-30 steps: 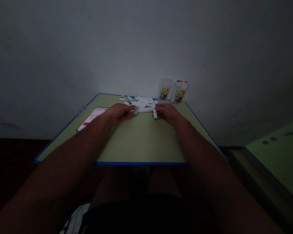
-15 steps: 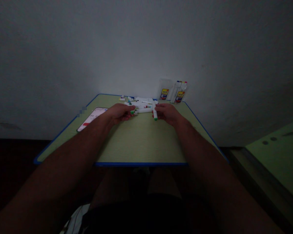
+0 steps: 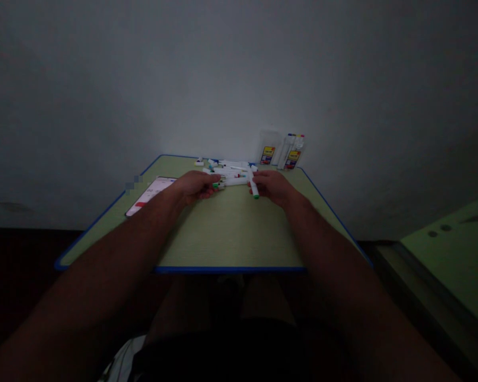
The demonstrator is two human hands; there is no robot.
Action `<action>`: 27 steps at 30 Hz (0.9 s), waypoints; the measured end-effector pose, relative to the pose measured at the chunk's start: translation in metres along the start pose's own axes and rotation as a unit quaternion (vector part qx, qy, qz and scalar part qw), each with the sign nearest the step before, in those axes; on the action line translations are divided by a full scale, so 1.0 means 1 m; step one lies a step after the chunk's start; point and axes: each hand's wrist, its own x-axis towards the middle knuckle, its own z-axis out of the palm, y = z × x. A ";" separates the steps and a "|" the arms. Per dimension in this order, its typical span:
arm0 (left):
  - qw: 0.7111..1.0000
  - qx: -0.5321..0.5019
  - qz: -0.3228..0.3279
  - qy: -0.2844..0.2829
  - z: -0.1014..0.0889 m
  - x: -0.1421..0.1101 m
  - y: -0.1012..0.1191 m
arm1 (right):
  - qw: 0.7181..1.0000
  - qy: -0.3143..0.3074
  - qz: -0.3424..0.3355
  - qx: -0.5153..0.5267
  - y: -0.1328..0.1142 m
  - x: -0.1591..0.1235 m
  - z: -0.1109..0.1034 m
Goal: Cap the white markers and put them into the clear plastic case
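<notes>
My right hand [image 3: 274,184] is closed on a white marker [image 3: 253,183], thumb and fingers pinching it along its side. The marker slants, its green end [image 3: 256,197] pointing down toward me. My left hand [image 3: 197,184] is closed at the left of a pile of markers [image 3: 236,181]. At its fingertips shows a small green-ended piece [image 3: 215,185]; whether it is a cap or a whole marker I cannot tell. Several white markers lie loosely between and behind both hands, partly hidden by the fingers.
A phone [image 3: 151,195] with a lit screen lies left of my left forearm. Against the wall stand a clear case [image 3: 267,148] and another case holding several markers [image 3: 292,152]. Small caps [image 3: 199,163] lie at the table's back edge. The table [image 3: 231,233] has a blue rim.
The marker in my right hand has tilted slightly, its green lower end shifting a little to the right. My left hand stays nearly still. The whole view has moved slightly.
</notes>
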 end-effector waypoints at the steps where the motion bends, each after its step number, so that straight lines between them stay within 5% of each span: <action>1: 1.000 -0.001 0.000 0.001 0.000 0.000 0.000 | 1.000 0.000 0.003 0.002 0.000 0.000 0.000; 27: 0.999 0.013 0.030 -0.005 -0.002 -0.001 0.000 | 0.999 0.009 -0.002 -0.051 0.000 0.002 -0.011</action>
